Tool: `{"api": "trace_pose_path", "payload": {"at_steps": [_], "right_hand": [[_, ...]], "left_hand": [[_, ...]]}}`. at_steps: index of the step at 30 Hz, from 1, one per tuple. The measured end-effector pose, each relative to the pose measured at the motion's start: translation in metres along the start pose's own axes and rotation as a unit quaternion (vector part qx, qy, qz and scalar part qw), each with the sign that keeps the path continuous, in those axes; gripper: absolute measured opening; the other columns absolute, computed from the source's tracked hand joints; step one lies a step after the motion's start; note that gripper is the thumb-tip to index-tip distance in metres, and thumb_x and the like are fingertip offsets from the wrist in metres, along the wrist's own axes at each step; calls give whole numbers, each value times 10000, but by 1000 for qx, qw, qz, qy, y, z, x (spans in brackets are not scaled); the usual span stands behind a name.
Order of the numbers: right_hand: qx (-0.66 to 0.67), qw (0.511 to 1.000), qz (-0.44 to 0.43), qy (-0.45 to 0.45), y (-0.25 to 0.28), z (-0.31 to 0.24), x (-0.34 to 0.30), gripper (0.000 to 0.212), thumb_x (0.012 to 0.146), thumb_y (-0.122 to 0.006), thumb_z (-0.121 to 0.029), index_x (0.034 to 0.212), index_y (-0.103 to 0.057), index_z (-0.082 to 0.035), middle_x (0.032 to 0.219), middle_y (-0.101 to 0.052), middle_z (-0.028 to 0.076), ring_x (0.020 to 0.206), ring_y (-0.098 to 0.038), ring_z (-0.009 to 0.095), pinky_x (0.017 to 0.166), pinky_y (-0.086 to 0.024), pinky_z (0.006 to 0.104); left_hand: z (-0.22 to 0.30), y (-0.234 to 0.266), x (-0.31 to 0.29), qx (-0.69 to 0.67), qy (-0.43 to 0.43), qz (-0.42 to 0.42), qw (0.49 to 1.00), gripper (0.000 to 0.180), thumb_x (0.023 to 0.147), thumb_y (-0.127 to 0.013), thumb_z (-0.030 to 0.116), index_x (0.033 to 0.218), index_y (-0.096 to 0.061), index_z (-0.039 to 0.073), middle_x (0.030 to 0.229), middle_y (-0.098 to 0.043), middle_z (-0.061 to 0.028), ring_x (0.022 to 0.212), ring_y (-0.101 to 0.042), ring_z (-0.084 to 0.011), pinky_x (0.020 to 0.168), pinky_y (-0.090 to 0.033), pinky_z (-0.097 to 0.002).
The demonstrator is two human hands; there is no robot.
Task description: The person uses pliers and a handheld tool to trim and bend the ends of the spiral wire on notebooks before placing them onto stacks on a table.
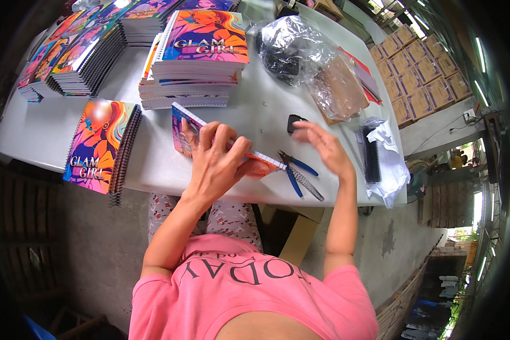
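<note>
My left hand grips a notebook with a colourful cover, standing it on edge at a slant on the table. A row of punched holes runs along its upper edge. My right hand is raised to the right of it, fingers stretched out and smeared by motion, with nothing visible in them. Its fingertips appear beside a small black object of a kind I cannot make out. Between my hands lie blue-handled cutting pliers, partly over a loose metal spiral coil.
A tall stack of notebooks stands just beyond my left hand. Spiral-bound notebooks lie at the left table edge, with more piles behind. Clear plastic wrapping covers the back right. Black coils and crumpled white paper lie right.
</note>
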State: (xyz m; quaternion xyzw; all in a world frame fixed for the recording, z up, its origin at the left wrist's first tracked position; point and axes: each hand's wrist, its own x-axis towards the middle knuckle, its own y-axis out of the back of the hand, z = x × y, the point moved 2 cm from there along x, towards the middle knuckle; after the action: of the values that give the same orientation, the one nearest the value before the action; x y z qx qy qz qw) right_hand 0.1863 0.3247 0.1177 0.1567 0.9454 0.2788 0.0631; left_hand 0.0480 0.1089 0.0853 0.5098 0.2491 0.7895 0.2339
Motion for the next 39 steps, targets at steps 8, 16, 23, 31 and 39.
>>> {"api": "trace_pose_path", "payload": {"at_steps": [8,16,23,31,39], "right_hand": [[-136,966,221,-20,10,115,1,355,744,-503,-33,1066,-650,-54,1099,-642,143,1037,-604,267,941,-434,398],[124,984,31,121,-73,-1,-17,112,786,-608,-28,844,-670,45,1001,-643,265,943,-646,317,787,-525,373],[53,991,14,123,-64,-15,-5,108,747,-696,-50,839,-701,6,960,-659,245,943,-654,317,831,-521,394],[21,991,84,103,-61,-15,5,114,763,-669,-73,836,-702,10,951,-662,241,916,-663,294,841,-517,356],[359,895,29,265,-67,-24,5,281,669,-576,96,916,-689,23,983,-669,205,913,-663,253,821,-520,310]], "left_hand": [[3,12,-16,-43,-8,11,999,454,609,-757,485,828,-562,139,928,-489,-41,1106,-430,-270,1048,-61,-633],[6,14,-11,-73,29,25,997,505,604,-750,538,750,-518,114,928,-492,-52,1134,-434,-291,1051,-54,-621],[5,12,-12,-87,29,0,996,509,608,-745,531,758,-527,96,878,-469,-71,1155,-428,-300,1052,-45,-628],[6,10,-10,-85,43,22,995,684,505,-813,522,969,-543,97,960,-498,-72,1148,-436,-302,1060,-143,-571],[1,5,-5,-98,59,58,992,1134,421,-809,584,1328,-350,83,1120,-517,-67,1163,-447,-261,1059,-10,-610]]}}
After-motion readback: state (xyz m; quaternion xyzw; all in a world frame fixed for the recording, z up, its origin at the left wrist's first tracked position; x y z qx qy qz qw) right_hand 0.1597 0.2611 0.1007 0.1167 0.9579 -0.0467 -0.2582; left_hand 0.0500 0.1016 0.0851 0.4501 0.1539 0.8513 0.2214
